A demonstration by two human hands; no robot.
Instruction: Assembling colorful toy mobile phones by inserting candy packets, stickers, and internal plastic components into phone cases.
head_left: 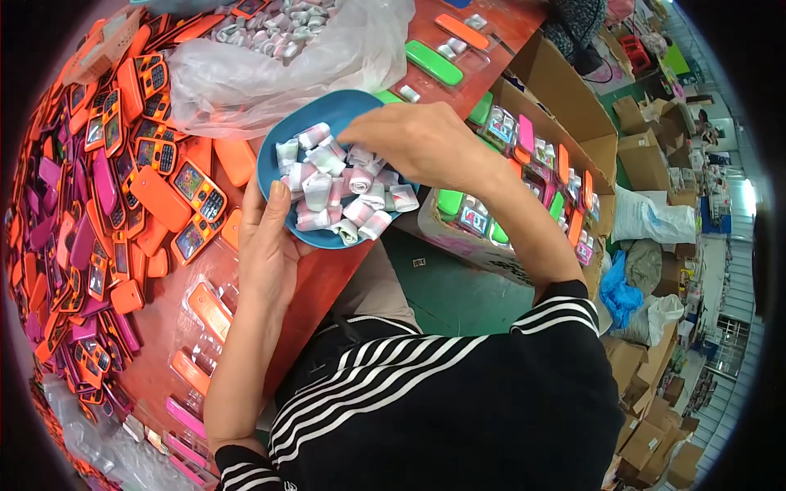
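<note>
My left hand (268, 241) grips the near left rim of a blue plastic bowl (344, 103), its thumb over the edge. The bowl is tilted and full of small rolled paper bundles (318, 193), white with pink and green print. Above the bowl's far right side is my right hand (422, 143), palm down with the fingers curled toward the rolls. Its fingertips are partly hidden, so what they pinch cannot be made out. To the left, a large heap of toy phones (196, 192), orange and purple, lies on the red table (168, 290).
A clear plastic bag (237, 102) lies beyond the bowl, near more loose rolls (282, 29). Clear blister trays with orange pieces (209, 309) line the table's near edge. An open cardboard box (483, 262) of packaged toy phones stands to the right, above a green floor (442, 299).
</note>
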